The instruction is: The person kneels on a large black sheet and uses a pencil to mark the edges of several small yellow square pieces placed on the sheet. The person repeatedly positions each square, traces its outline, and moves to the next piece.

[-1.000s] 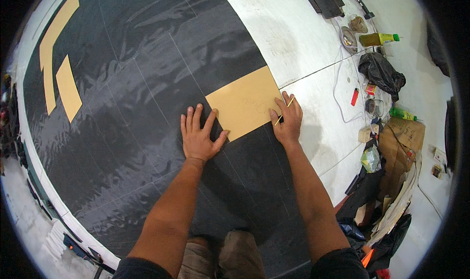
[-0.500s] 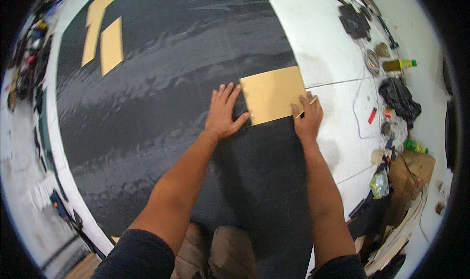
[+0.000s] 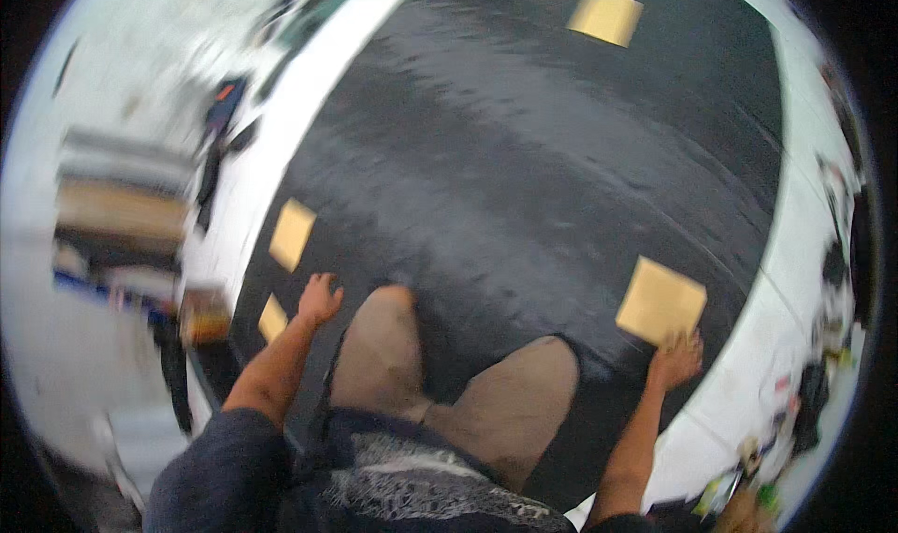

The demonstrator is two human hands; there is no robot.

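A yellow, roughly square sheet (image 3: 662,301) lies flat on the black sheet material (image 3: 505,215), toward its right edge. My right hand (image 3: 677,360) is at the sheet's lower corner, fingertips on or just over its edge. Blur hides whether a thin yellow stick is still in these fingers. On the far left, my left hand (image 3: 321,300) hovers or rests over the black material, fingers loosely extended with nothing seen in them. Closest to it are two small yellow pieces, an upper one (image 3: 293,234) and a lower one (image 3: 272,319) partly behind my forearm.
More yellow pieces (image 3: 606,17) lie at the far end. My knees (image 3: 379,332) are on or over the black material. White floor (image 3: 739,346) borders it on the right, with assorted clutter (image 3: 812,402) beyond. Boards (image 3: 122,215) and a dark tool (image 3: 224,107) lie at left.
My view has swung left. My left hand has left the square sheet's left edge and reached far left toward the small pieces. My right hand stays by the square sheet.
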